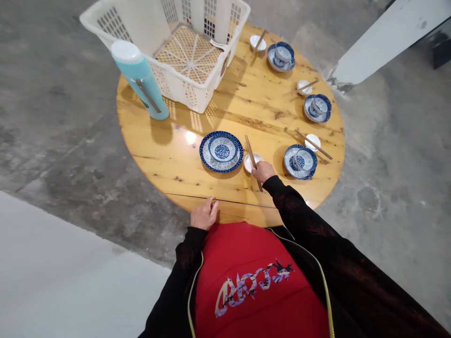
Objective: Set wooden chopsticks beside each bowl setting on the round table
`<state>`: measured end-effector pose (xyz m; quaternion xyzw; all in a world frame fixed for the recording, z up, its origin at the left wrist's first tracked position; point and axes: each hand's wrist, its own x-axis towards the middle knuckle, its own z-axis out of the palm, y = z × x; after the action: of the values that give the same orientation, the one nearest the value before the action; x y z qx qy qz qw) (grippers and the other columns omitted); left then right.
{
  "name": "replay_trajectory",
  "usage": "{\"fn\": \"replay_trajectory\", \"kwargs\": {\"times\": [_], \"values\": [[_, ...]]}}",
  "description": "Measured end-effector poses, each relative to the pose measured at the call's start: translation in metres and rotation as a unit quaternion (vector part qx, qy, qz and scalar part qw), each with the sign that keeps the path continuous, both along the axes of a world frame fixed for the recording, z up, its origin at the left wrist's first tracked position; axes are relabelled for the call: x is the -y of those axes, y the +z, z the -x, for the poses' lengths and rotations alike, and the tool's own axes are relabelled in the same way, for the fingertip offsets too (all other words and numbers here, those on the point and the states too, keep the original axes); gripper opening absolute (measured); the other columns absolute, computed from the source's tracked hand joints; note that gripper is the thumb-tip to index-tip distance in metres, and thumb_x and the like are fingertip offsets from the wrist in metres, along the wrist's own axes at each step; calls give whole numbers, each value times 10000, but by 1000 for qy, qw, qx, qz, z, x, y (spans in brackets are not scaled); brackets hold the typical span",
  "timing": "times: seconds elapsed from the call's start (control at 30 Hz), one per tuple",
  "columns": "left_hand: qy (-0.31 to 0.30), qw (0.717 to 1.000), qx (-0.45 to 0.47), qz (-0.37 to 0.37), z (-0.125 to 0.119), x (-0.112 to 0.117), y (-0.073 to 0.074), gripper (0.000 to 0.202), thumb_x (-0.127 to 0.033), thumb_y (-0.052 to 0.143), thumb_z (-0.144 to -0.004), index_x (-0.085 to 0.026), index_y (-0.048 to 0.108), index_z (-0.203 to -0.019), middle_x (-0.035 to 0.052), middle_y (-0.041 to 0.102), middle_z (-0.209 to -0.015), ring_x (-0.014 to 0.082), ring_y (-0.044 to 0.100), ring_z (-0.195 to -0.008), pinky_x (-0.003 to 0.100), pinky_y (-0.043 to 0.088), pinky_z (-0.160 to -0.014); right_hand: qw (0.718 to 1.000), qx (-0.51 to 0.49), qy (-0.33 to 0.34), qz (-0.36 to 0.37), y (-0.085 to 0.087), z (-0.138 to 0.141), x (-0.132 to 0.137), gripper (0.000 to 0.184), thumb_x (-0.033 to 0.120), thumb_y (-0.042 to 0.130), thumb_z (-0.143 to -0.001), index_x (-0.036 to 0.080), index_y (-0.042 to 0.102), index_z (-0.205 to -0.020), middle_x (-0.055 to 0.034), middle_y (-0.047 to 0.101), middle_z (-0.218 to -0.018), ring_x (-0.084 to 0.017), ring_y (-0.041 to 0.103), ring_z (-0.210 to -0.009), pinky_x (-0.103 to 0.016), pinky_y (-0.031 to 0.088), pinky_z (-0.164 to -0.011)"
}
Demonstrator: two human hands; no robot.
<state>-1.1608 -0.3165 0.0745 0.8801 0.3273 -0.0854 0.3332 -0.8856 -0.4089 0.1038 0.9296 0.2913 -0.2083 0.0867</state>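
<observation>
At the near edge of the round wooden table, my right hand is closed on a pair of chopsticks. They lie slanted across a small white dish, partly covered by the hand. Left of this dish sits a blue-and-white bowl on a matching plate. My left hand rests at the table's edge, fingers loosely apart, holding nothing I can see.
Along the right side of the table stand several blue-and-white place settings, such as a plate, each beside a white dish with chopsticks. A white plastic basket and a turquoise thermos stand at the back left. A white pillar rises beyond.
</observation>
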Motion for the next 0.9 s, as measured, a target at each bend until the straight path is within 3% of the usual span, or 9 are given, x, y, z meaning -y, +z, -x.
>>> {"fn": "replay_trajectory", "kwargs": {"times": [0.43, 0.9], "values": [[-3, 1000, -7, -5, -3, -1, 3, 398, -366, 419, -975, -187, 598, -1282, 65, 745, -1062, 228, 696, -967, 274, 465, -789, 999, 30, 1, -18, 7, -6, -3, 410, 367, 467, -916, 63, 714, -1038, -235, 708, -1051, -288, 669, -981, -308, 462, -813], [-3, 1000, -19, -10, 1, 2, 4, 385, -353, 426, -977, -187, 599, -1279, 72, 746, -1049, 221, 698, -953, 268, 470, -785, 999, 22, -25, -31, -4, -9, -10, 369, 297, 462, -921, 66, 677, -1113, -223, 699, -1100, -280, 651, -1030, -308, 450, -856]]}}
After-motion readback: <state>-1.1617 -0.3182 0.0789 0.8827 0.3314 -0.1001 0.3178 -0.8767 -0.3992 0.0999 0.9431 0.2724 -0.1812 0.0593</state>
